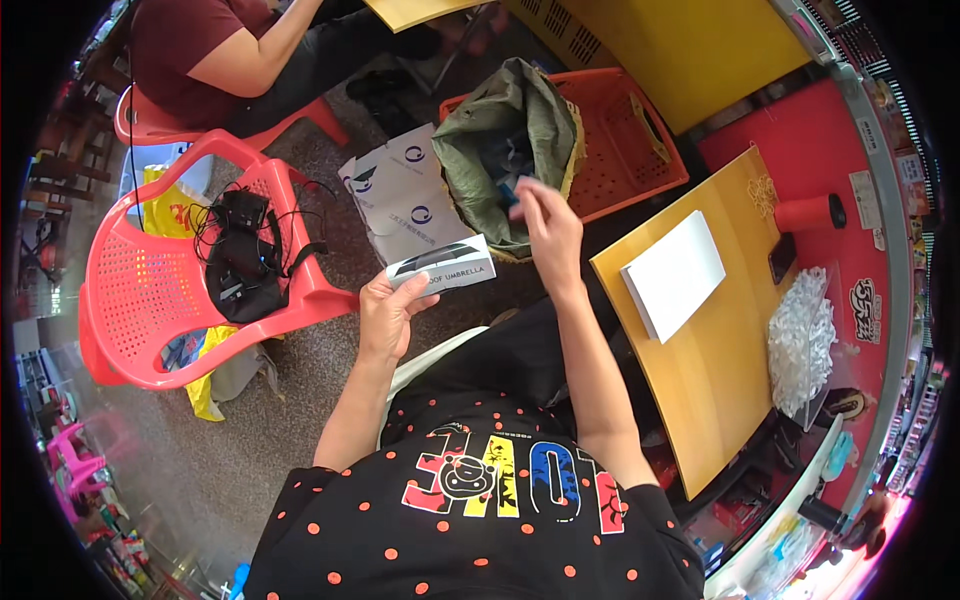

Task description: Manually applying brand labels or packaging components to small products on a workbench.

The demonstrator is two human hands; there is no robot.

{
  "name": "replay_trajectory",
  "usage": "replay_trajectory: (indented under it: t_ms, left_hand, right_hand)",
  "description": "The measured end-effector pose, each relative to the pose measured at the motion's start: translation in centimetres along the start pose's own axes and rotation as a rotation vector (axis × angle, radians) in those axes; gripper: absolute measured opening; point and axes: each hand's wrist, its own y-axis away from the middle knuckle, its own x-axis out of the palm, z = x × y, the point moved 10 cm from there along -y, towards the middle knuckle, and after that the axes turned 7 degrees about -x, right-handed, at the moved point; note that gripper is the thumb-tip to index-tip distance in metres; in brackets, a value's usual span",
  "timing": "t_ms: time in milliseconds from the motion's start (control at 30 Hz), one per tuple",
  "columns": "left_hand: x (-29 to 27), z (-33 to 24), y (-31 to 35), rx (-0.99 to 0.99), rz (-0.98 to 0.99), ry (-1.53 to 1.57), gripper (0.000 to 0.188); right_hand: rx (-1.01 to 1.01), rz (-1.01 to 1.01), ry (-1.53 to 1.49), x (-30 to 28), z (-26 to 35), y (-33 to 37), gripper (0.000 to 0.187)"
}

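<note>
My left hand [386,318] grips a slim white box [468,266] with a dark umbrella pictured on it, thumb across its near side. Up and to the right, my right hand [555,238] is over the near rim of a green woven sack [465,165]. Its fingers are pinched together, and a small bluish thing shows at their tips, too blurred to name. Dark items lie deep inside the gaping sack; most of them are hidden. A printed white cardboard sheet [400,195] is beside the sack, beyond the box.
An orange crate [645,180] stands behind the sack. To the right, a wooden board [700,370] carries a white stack of paper [675,275], a phone [782,258] and a red cylinder [808,213]. Leftward, a red plastic chair [150,295] holds a black bag [245,270]. Another person [215,60] sits beyond.
</note>
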Motion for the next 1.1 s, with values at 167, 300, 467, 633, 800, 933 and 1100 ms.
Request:
replay_trajectory:
  t_ms: [167, 300, 467, 633, 800, 933, 1100]
  left_hand:
    - [3.3, 1.0, 0.0, -0.039, 0.064, -0.039, 0.018]
    - [7.7, 1.4, 1.1, -0.030, 0.164, -0.117, 0.017]
    - [11.4, 1.9, 3.4, 0.006, 0.256, -0.228, 0.019]
    - [14.6, 2.7, 6.1, 0.023, 0.347, -0.319, 0.020]
    - [17.8, 4.0, 7.9, 0.042, 0.420, -0.422, 0.019]
    - [20.9, 5.1, 9.5, 0.057, 0.521, -0.526, 0.019]
    - [25.5, 8.8, 12.6, 0.028, 0.686, -0.627, 0.018]
  right_hand:
    - [-0.047, 0.045, -0.110, -3.3, 4.7, 7.4, 0.019]
    - [-0.060, -0.056, -0.022, -6.7, 5.3, 8.9, 0.017]
    - [0.164, -0.162, -0.267, -9.5, 3.8, 11.6, 0.007]
    - [0.217, -0.298, -0.404, -12.8, 3.8, 14.5, 0.011]
    - [0.335, -0.323, -0.753, -14.4, 2.3, 17.6, 0.011]
    - [0.401, -0.322, -0.828, -16.2, 4.4, 19.9, 0.026]
    - [0.307, -0.459, -0.756, -19.7, 5.2, 23.0, 0.020]
